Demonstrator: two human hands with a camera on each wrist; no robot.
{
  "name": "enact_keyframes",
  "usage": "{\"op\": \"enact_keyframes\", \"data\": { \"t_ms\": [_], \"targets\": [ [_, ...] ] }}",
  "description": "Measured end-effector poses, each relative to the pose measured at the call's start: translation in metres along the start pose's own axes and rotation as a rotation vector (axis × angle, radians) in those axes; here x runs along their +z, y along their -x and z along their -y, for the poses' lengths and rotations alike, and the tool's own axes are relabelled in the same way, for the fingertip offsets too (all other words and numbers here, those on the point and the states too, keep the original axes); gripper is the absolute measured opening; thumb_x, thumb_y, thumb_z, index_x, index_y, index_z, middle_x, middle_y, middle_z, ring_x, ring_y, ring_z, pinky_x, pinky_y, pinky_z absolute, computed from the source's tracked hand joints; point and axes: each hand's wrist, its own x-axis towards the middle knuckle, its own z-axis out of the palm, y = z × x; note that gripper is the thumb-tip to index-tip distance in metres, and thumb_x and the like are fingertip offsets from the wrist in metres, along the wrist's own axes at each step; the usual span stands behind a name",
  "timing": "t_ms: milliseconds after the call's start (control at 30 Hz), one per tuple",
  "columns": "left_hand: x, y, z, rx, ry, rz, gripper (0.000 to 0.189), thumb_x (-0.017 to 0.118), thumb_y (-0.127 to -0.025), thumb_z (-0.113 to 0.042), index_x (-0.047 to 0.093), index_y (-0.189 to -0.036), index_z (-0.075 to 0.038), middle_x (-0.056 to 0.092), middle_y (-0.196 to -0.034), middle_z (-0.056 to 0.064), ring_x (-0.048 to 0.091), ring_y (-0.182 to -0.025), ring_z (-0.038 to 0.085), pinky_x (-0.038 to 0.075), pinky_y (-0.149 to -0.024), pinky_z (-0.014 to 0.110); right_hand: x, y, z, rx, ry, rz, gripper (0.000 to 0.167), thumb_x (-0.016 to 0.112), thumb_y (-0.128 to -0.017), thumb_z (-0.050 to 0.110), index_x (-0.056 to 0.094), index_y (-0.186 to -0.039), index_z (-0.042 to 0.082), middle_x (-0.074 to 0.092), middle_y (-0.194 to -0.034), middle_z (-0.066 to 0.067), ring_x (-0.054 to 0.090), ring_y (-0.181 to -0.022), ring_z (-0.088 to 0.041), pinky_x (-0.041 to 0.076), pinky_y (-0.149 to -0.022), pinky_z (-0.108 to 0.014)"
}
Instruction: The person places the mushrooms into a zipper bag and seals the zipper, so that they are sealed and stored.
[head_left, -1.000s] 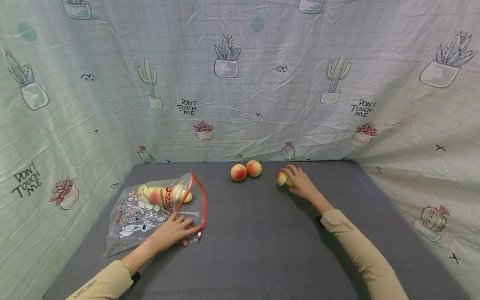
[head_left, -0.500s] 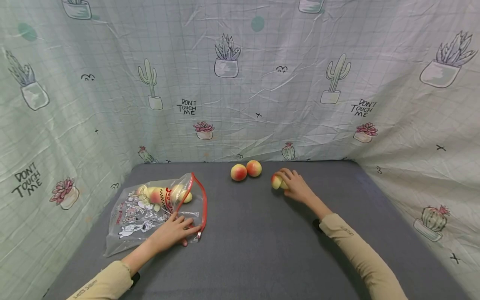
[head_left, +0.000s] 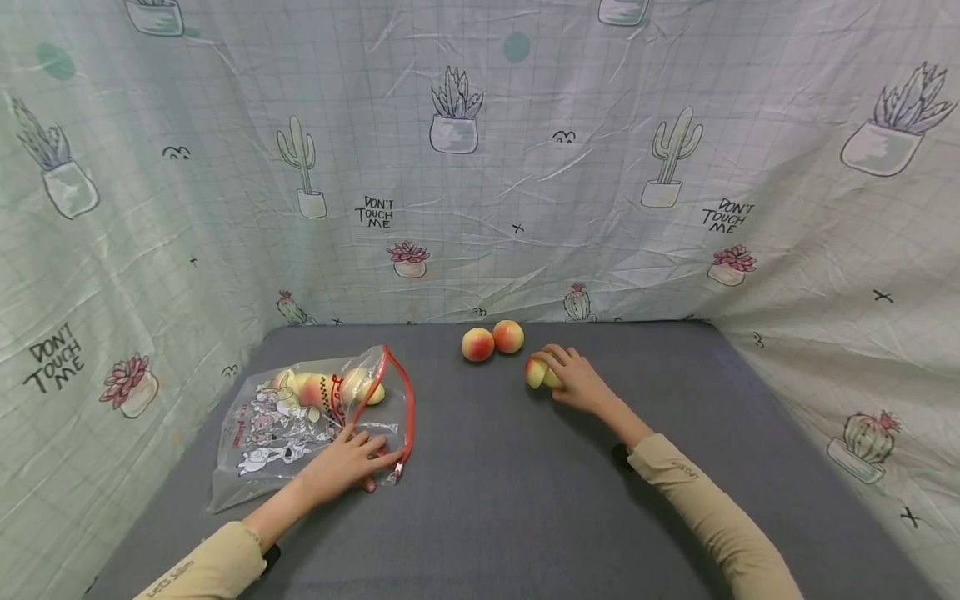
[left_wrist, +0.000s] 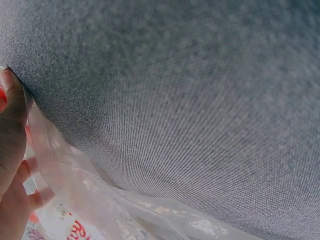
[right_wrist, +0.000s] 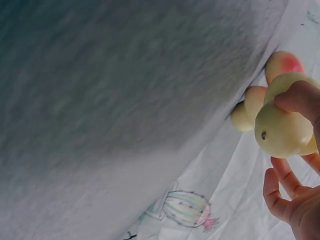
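My left hand (head_left: 348, 465) grips the open edge of a clear plastic zip bag (head_left: 258, 433) with red trim and printed cartoon animals; plastic lies against the fingers (left_wrist: 11, 107) in the left wrist view. Through the bag, yellow fruits with red blush (head_left: 311, 390) show near its far side. On the right, my right hand (head_left: 581, 383) holds a yellow pear-shaped fruit (head_left: 536, 373) low over the table, fingers curled over it. Its pale rounded end with a dark dot (right_wrist: 280, 132) faces the right wrist camera, and the thumb (right_wrist: 295, 97) lies across it.
Two red-and-yellow peaches (head_left: 477, 344) sit side by side at the back middle of the dark grey table (head_left: 480, 500). A cactus-print cloth (head_left: 517, 167) hangs along the back and both sides of the table.
My right hand has moved left and slightly toward me with the pear-shaped fruit, closer to the two peaches. The left hand and the bag have stayed put.
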Motion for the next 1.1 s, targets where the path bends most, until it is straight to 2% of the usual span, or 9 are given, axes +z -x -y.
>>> {"op": "enact_keyframes", "data": {
  "t_ms": [133,367,900,1100],
  "targets": [
    [-0.001,0.000,0.000,-0.004,0.005,0.006,0.054,0.052,-0.070,-0.051,0.059,-0.117,-0.025,0.059,-0.104,0.003,0.051,-0.082,0.018,0.042,-0.079,0.048,0.001,-0.005,0.008,-0.017,-0.019,-0.008,0.068,0.072,-0.065,0.006,0.045,-0.126,0.014,0.044,-0.124,-0.010,0.048,-0.092,-0.031,0.043,-0.067,-0.045],
    [0.002,0.000,0.001,0.001,0.003,0.019,0.054,0.049,-0.071,-0.053,0.058,-0.117,-0.026,0.057,-0.103,0.002,0.049,-0.080,0.018,0.041,-0.078,0.048,0.003,-0.012,0.024,-0.001,-0.030,-0.018,0.066,0.072,-0.063,0.008,0.045,-0.123,0.014,0.046,-0.122,-0.009,0.049,-0.092,-0.030,0.044,-0.068,-0.043],
    [-0.002,-0.001,-0.001,-0.001,0.000,0.025,0.053,0.052,-0.070,-0.050,0.058,-0.117,-0.025,0.057,-0.101,0.002,0.049,-0.079,0.017,0.041,-0.078,0.047,0.011,-0.031,0.058,-0.016,-0.024,-0.108,0.064,0.070,-0.061,0.005,0.047,-0.120,0.013,0.044,-0.116,-0.011,0.045,-0.080,-0.025,0.038,-0.057,-0.032],
    [-0.002,-0.001,-0.001,-0.008,0.006,0.036,0.054,0.052,-0.070,-0.050,0.058,-0.118,-0.025,0.058,-0.104,0.002,0.049,-0.080,0.017,0.041,-0.079,0.047,0.014,-0.040,0.067,-0.028,0.012,-0.114,0.063,0.068,-0.062,0.007,0.046,-0.120,0.015,0.042,-0.112,-0.010,0.044,-0.080,-0.024,0.036,-0.056,-0.030]
  ]
}}
